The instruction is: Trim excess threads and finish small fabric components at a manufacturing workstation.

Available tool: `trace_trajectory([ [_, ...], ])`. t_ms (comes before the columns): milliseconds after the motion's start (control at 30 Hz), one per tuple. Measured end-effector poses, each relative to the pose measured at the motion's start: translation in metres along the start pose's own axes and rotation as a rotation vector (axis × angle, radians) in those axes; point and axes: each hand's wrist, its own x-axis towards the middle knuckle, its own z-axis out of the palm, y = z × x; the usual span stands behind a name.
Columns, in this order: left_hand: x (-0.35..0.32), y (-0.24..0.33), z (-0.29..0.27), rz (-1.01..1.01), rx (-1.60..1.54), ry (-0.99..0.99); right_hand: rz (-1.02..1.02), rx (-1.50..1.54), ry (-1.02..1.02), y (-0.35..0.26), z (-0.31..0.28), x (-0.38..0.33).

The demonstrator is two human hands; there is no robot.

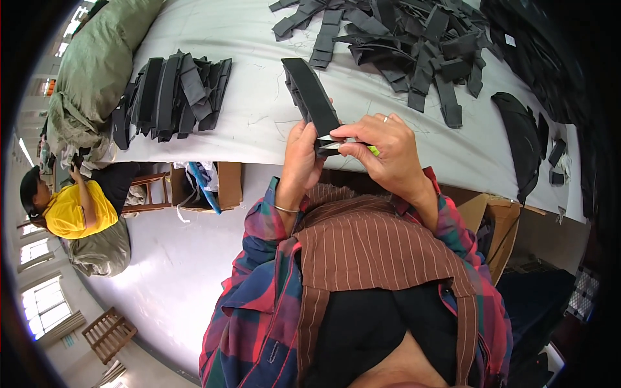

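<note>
A small stack of black fabric strips [312,96] stands tilted over the table's near edge, gripped at its lower end by my left hand [301,156]. Closed around a pair of thread snips [331,145] is my right hand [386,152]. A bit of yellow-green handle shows under its fingers, and the metal blades lie at the lower end of the strips, close to my left fingers. Whether the blades touch a thread is too small to tell.
On the white-covered table [259,97], a row of black strips [169,97] lies at left and a loose heap of strips [414,48] at the far right. Nearer right sits a curved black fabric piece [517,139]. Cardboard boxes [229,184] stand below; a person in yellow [77,210] sits left.
</note>
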Motion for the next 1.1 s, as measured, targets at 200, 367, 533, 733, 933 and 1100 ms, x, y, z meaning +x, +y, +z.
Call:
trace_trajectory([
  [200, -0.006, 0.001, 0.003, -0.008, 0.045, -0.094, 0.057, 0.04, 0.014, 0.006, 0.002, -0.004],
  [367, -0.008, 0.0, 0.0, -0.021, 0.075, -0.072, 0.075, 0.124, 0.075, 0.002, -0.001, 0.001],
  [533, -0.009, -0.007, 0.006, -0.048, 0.135, -0.013, 0.117, 0.129, 0.04, 0.004, 0.009, -0.004],
  [733, -0.012, -0.011, 0.001, -0.131, 0.3, -0.128, 0.244, 0.342, 0.117, 0.025, 0.014, -0.011],
  [933, -0.018, -0.005, 0.002, -0.149, 0.391, -0.154, 0.394, 0.477, 0.118, 0.033, 0.016, -0.013],
  [1100, -0.025, 0.012, -0.001, 0.072, 0.706, -0.21, 0.595, 0.798, 0.223, 0.033, 0.01, -0.008],
])
